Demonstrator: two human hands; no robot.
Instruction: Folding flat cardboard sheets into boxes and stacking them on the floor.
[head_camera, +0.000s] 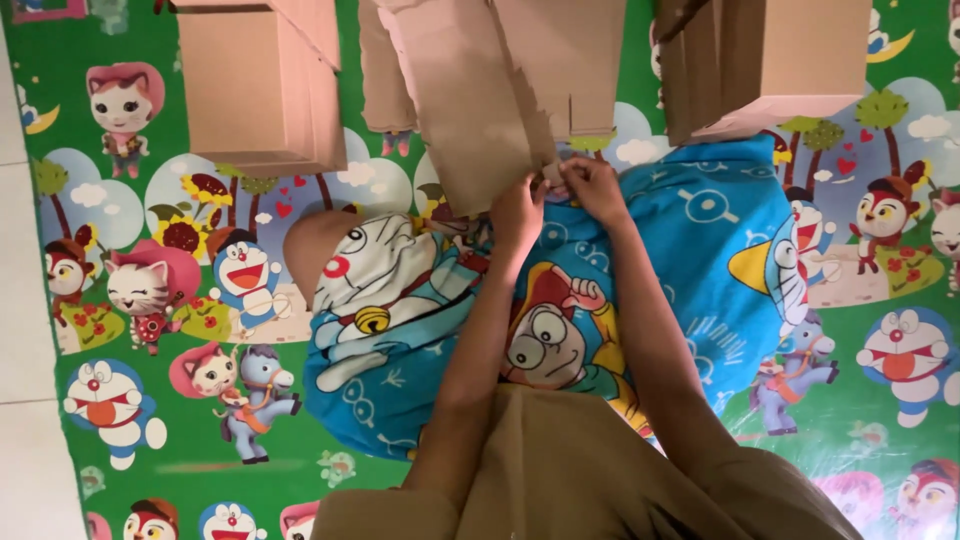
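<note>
Mid-fold on flat brown cardboard box blank, propped over blue cartoon-print cushion on green cartoon floor mat. Left hand and right hand pinch-closed on blank's lower corner tab. Next likely: firm crease, steady grip. Assembled brown cardboard boxes stand beyond.
</note>
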